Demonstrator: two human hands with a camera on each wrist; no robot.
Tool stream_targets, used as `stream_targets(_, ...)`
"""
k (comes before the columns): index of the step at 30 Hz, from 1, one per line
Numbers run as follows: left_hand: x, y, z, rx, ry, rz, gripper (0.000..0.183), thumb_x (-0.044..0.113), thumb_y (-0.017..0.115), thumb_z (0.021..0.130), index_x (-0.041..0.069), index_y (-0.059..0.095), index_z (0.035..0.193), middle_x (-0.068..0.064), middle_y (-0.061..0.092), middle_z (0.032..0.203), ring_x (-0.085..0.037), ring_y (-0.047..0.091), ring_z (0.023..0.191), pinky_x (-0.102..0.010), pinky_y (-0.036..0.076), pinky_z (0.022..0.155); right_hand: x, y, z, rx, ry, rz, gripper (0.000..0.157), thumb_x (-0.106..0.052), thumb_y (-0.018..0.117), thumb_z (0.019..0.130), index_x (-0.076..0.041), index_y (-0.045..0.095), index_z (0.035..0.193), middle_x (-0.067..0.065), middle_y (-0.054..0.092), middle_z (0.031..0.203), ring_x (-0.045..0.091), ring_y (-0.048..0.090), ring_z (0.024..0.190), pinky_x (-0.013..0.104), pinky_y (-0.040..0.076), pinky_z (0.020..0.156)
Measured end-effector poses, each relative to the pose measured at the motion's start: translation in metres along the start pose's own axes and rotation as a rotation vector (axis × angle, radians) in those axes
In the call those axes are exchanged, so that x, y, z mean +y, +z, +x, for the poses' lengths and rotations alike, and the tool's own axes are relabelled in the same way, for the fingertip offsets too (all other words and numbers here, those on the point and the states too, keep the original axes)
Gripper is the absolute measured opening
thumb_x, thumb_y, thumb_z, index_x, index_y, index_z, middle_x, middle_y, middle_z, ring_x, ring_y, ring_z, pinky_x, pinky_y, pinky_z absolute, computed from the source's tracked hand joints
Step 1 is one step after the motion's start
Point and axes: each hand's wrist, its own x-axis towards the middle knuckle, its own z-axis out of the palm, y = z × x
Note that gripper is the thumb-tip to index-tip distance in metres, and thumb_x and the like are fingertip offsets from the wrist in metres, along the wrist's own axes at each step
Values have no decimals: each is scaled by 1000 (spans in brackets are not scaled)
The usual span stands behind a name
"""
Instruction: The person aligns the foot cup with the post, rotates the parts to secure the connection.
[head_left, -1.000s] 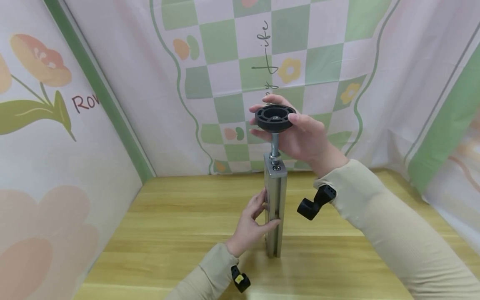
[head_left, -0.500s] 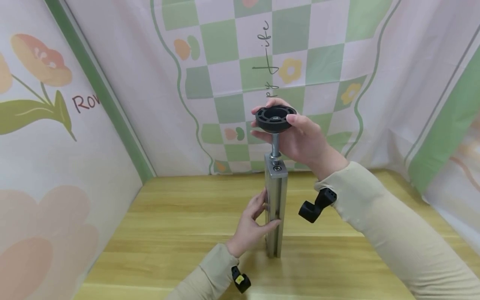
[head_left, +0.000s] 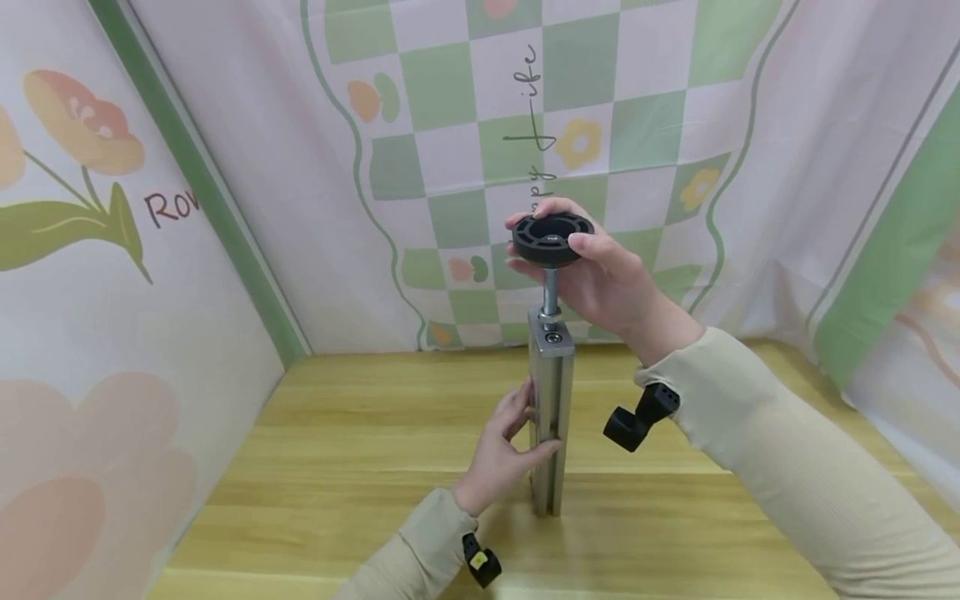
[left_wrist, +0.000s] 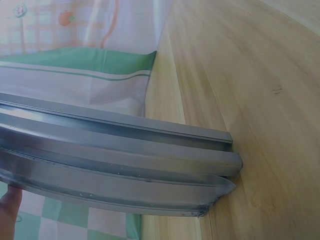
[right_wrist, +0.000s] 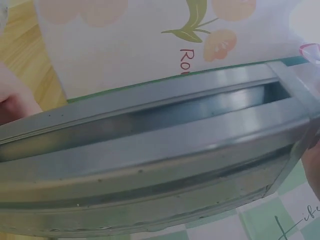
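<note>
Wooden bench (head_left: 360, 433) carries the metal profile (head_left: 550, 392), its long axis upright. From eight o'clock, my left grip (head_left: 498, 458) is curled around it; my right grip (head_left: 607, 275), nearer the bolt (head_left: 551, 287), clasps the black foot (head_left: 542, 252) at twelve.

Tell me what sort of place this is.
Probably a small curtained-off workspace: printed fabric hangs behind and beside a wood-grain tabletop, on which a metal profile topped by a round black foot stands upright.
</note>
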Motion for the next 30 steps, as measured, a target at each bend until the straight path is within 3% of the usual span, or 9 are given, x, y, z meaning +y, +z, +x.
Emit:
stream_targets(13, -3, 0, 0, 3, 84, 2, 83, -7, 68, 81, 7, 22, 149, -23, 35, 142, -14, 43, 123, -37, 43, 105, -1, 13, -2, 214, -48, -162, 18, -15, 62, 83, -11, 57, 101, 12, 54, 118, 22, 48, 111, 28, 45, 91)
stream_targets(17, -3, 1, -1, 4, 85, 1, 83, -6, 68, 82, 7, 22, 150, -23, 36, 142, -13, 42, 123, -37, 44, 105, 0, 16, -4, 276, -56, -215, 18, -15, 63, 83, -13, 56, 100, 10, 56, 117, 24, 48, 117, 27, 42, 95)
stream_targets(21, -3, 0, 0, 2, 88, 7, 83, -6, 68, 82, 4, 22, 149, -23, 36, 142, -15, 44, 122, -38, 44, 104, -1, 18, -5, 322, -51, -292, 16, -10, 56, 84, -15, 56, 100, 8, 57, 117, 25, 48, 119, 26, 40, 98)
stream_targets(30, -3, 1, 0, 1, 57, 3, 82, -7, 68, 82, 2, 22, 149, -22, 36, 142, -17, 43, 124, -37, 43, 106, -4, 26, -6, 424, -49, -477, 20, -5, 52, 83, -17, 55, 99, 5, 60, 119, 23, 53, 112, 26, 44, 94)
